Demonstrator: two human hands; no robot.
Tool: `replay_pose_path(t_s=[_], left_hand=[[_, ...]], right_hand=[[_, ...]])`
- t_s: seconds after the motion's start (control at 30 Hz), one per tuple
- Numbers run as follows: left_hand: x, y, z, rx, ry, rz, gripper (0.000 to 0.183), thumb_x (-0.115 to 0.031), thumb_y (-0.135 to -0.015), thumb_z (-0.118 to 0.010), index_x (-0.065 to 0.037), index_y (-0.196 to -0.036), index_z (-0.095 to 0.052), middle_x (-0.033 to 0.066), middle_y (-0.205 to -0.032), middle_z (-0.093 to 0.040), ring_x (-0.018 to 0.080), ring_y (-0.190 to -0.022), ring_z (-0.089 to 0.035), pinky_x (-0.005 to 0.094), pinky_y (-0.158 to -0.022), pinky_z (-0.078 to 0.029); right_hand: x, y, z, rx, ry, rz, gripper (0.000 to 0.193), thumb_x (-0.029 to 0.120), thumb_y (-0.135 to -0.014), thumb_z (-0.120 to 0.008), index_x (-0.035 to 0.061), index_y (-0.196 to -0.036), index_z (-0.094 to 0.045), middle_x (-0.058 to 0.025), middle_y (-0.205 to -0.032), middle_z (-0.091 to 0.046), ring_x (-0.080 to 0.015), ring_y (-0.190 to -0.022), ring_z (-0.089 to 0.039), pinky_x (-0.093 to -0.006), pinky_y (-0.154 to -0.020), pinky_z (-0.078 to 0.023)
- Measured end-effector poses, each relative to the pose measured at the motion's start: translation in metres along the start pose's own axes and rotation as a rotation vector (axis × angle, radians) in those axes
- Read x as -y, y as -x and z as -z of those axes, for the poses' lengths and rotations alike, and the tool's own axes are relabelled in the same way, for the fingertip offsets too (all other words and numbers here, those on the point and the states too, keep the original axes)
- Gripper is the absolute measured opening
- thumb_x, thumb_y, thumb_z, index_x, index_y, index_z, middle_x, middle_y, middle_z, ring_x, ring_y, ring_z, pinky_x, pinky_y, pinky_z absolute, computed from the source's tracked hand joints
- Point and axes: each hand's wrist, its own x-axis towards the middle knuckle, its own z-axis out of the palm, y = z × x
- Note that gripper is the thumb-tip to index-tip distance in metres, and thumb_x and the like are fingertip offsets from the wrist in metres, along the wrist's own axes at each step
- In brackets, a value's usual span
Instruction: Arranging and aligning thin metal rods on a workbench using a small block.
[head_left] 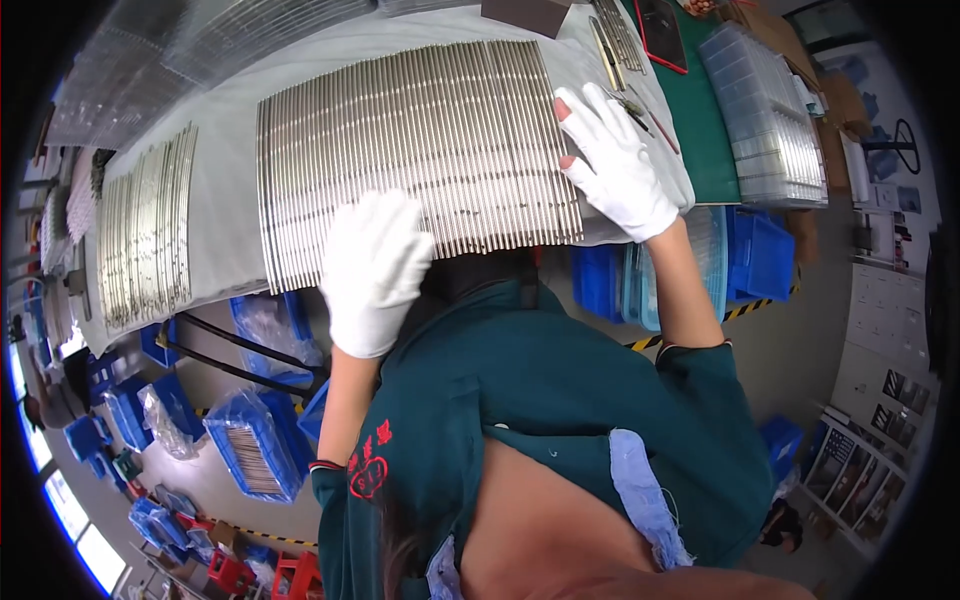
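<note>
1. One long worktable point(225, 190), draped in pale cloth, stretches across the upper part of my remote view, its near edge bowed by the fisheye lens.
2. A broad row of slim metallic rods point(430, 130) lies side by side at the table's centre, lower ends at the near edge; from my distant post, I find both of the wearer's hands at this row.
3. Clear plastic trays point(120, 80) crowd the table's far left corner.
4. A stack of clear plastic boxes point(765, 120) stands at far right, beside a green mat point(710, 150).
5. A smaller group of similar rods point(148, 225) lies to the left, well apart from the broad row, with a strip of cloth between.
6. The left hand point(375, 270), in a white glove, reaches over the row's lower edge, back upward and fingers close together; I can't make out whether it grips anything beneath.
7. The right hand point(620, 160), also white-gloved, spreads at the row's right edge, thumb and forefinger apart with bare tips beside the outermost rods; I see nothing in its grasp.
8. A red-edged phone point(662, 35) lies beyond the right hand.
9. Slender tools point(606, 55) rest on the cloth just short of the phone.
</note>
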Motion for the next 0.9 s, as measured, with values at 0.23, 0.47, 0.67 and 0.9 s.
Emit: replay_pose_path(t_s=[0.23, 0.47, 0.67, 0.9], left_hand=[[0.082, 0.1, 0.055, -0.1, -0.382, 0.48, 0.035, -0.014, -0.098, -0.067, -0.005, -0.132, -0.066, 0.0165, -0.136, -0.064, 0.0371, -0.13, -0.057, 0.0454, -0.11, -0.044], [0.135, 0.078, 0.061, 0.046, -0.407, 0.535, 0.039, -0.023, -0.1, -0.065, -0.007, -0.136, -0.064, 0.0161, -0.14, -0.062, 0.0341, -0.136, -0.052, 0.0433, -0.113, -0.041], [0.149, 0.057, 0.043, 0.158, -0.298, 0.58, 0.04, -0.028, -0.101, -0.062, -0.01, -0.137, -0.064, 0.0149, -0.141, -0.061, 0.0339, -0.137, -0.051, 0.0418, -0.115, -0.038], [0.152, 0.059, 0.045, 0.161, -0.31, 0.549, 0.039, -0.026, -0.101, -0.063, -0.01, -0.136, -0.065, 0.0124, -0.139, -0.064, 0.0337, -0.136, -0.052, 0.0413, -0.114, -0.039]], right_hand=[[0.017, -0.066, -0.027, 0.044, -0.086, 0.346, 0.058, 0.044, -0.098, -0.054, 0.0054, -0.141, -0.053, -0.0132, -0.148, -0.051, -0.0315, -0.14, -0.043, -0.0458, -0.118, -0.031], [0.036, -0.09, -0.038, 0.19, -0.037, 0.336, 0.067, 0.048, -0.099, -0.054, 0.0081, -0.152, -0.045, -0.0137, -0.156, -0.045, -0.0311, -0.148, -0.036, -0.0467, -0.123, -0.024], [-0.009, -0.06, -0.022, 0.247, 0.01, 0.246, 0.066, 0.047, -0.1, -0.052, 0.0133, -0.156, -0.042, -0.0106, -0.162, -0.038, -0.0313, -0.151, -0.032, -0.0475, -0.124, -0.021], [-0.001, -0.064, -0.019, 0.288, 0.028, 0.243, 0.068, 0.047, -0.099, -0.054, 0.0133, -0.156, -0.041, -0.0103, -0.163, -0.035, -0.0316, -0.152, -0.03, -0.0475, -0.125, -0.019]])
